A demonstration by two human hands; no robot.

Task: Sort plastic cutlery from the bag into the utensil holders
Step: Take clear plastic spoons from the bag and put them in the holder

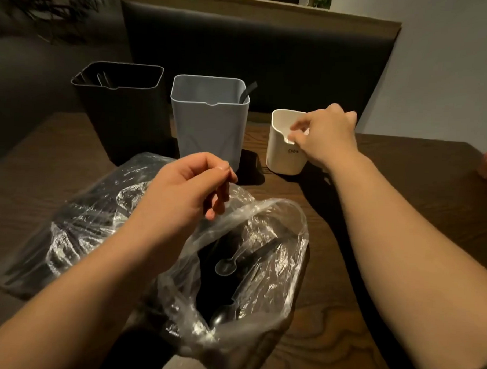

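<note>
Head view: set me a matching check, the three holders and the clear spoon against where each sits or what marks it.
1 black holder
2 grey holder
3 white holder
4 clear spoon

A in the mouth of the bag
B right hand at its rim
C farthest left
D middle, dark handle sticking out

Pairs: 1-C, 2-D, 3-B, 4-A

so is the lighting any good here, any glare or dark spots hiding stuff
Head view: dim, warm light; glare streaks on the plastic bag wash out the cutlery under its left part; the black holder is mostly lost in shadow inside; the pale piece that the right hand pinches blends into the white holder; wide-angle stretch grows toward the frame's edges.
</note>
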